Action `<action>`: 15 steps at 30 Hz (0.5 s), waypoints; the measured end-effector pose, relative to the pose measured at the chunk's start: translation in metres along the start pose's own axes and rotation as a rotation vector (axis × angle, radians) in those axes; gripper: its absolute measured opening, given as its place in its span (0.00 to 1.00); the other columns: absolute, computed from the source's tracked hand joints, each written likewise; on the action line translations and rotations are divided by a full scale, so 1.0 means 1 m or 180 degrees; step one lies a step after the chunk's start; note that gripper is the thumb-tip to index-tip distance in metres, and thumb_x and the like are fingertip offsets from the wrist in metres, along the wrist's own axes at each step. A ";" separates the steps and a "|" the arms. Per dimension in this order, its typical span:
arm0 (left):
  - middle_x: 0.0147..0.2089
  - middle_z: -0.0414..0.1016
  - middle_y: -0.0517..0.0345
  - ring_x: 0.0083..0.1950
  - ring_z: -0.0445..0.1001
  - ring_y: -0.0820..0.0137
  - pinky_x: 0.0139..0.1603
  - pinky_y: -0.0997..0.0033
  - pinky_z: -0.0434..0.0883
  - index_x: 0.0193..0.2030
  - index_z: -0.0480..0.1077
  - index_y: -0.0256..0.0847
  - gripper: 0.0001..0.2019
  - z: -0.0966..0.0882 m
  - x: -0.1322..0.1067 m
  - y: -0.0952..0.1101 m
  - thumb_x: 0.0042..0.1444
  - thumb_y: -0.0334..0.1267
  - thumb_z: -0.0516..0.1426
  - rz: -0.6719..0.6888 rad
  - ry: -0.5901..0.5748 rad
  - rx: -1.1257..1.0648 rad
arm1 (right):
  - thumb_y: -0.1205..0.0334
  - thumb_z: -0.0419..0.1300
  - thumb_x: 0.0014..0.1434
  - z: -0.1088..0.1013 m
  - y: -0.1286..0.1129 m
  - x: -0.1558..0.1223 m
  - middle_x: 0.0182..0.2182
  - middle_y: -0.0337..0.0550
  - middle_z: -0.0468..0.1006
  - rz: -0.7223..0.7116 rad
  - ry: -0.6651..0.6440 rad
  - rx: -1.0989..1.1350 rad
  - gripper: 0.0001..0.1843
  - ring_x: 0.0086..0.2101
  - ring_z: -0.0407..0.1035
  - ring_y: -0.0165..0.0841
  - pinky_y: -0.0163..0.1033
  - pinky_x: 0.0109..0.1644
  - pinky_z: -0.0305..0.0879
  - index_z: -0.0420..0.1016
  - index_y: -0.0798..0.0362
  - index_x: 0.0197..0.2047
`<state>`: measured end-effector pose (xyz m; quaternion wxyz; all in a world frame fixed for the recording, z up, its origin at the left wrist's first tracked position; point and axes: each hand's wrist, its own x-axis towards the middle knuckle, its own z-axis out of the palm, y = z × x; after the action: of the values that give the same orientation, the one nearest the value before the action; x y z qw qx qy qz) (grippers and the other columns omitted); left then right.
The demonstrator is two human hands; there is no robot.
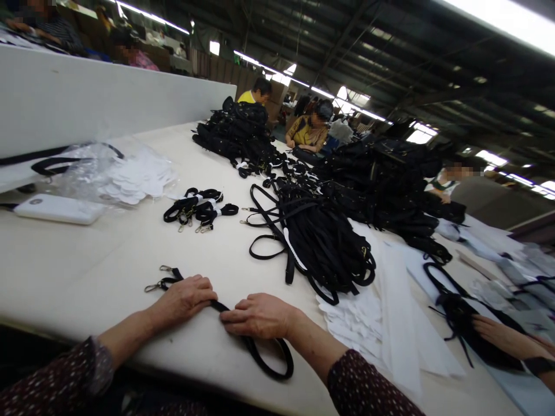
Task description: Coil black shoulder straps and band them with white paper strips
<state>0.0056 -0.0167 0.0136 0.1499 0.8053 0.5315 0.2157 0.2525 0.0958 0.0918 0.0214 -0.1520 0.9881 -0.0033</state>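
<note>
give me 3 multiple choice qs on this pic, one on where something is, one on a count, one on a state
1. Where is the left hand?
A) On a black strap on the table
B) Inside a clear plastic bag
C) On a white power bank

2. How many metal swivel clasps show at the strap's far end?
A) One
B) Four
C) Two

3. What state is the right hand in?
A) Raised off the table, palm up
B) Curled down over the strap
C) Gripping scissors

Answers:
1. A, the hand lies over the strap on the tabletop.
2. C, two clasps sit side by side beyond the left hand.
3. B, its fingers bend over the strap where it crosses the table.
</note>
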 end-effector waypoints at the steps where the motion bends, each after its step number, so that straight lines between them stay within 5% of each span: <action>1: 0.43 0.74 0.56 0.45 0.70 0.64 0.47 0.64 0.67 0.49 0.74 0.47 0.11 0.000 0.000 0.000 0.70 0.37 0.50 0.0008 -0.0010 -0.0012 | 0.62 0.55 0.69 0.001 0.000 0.001 0.53 0.32 0.77 0.0074 -0.0040 0.0084 0.09 0.41 0.69 0.29 0.36 0.39 0.62 0.75 0.43 0.48; 6: 0.45 0.74 0.55 0.47 0.71 0.64 0.48 0.66 0.67 0.51 0.74 0.47 0.13 -0.010 0.000 -0.008 0.70 0.35 0.49 0.0009 -0.0164 -0.0113 | 0.56 0.56 0.68 0.009 -0.005 0.014 0.48 0.35 0.79 0.0881 -0.0201 0.0521 0.08 0.37 0.72 0.30 0.35 0.36 0.60 0.75 0.45 0.45; 10: 0.44 0.75 0.57 0.47 0.72 0.64 0.50 0.65 0.67 0.48 0.76 0.49 0.12 -0.029 -0.006 -0.022 0.68 0.34 0.51 -0.0375 -0.0303 -0.0087 | 0.46 0.52 0.69 0.012 -0.013 0.031 0.42 0.38 0.80 0.1701 -0.0216 0.0613 0.16 0.35 0.74 0.31 0.35 0.31 0.57 0.75 0.46 0.45; 15: 0.44 0.76 0.59 0.48 0.73 0.67 0.50 0.68 0.67 0.47 0.77 0.51 0.16 -0.049 -0.008 -0.031 0.65 0.30 0.50 -0.0459 -0.0509 -0.0211 | 0.45 0.52 0.69 0.018 -0.023 0.052 0.39 0.36 0.81 0.2458 -0.0102 0.0574 0.15 0.34 0.75 0.33 0.34 0.30 0.56 0.74 0.43 0.47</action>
<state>-0.0461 -0.0110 0.0397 0.2335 0.7742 0.5670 0.1568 0.2107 0.0587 0.0715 0.0498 0.2332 0.9679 -0.0795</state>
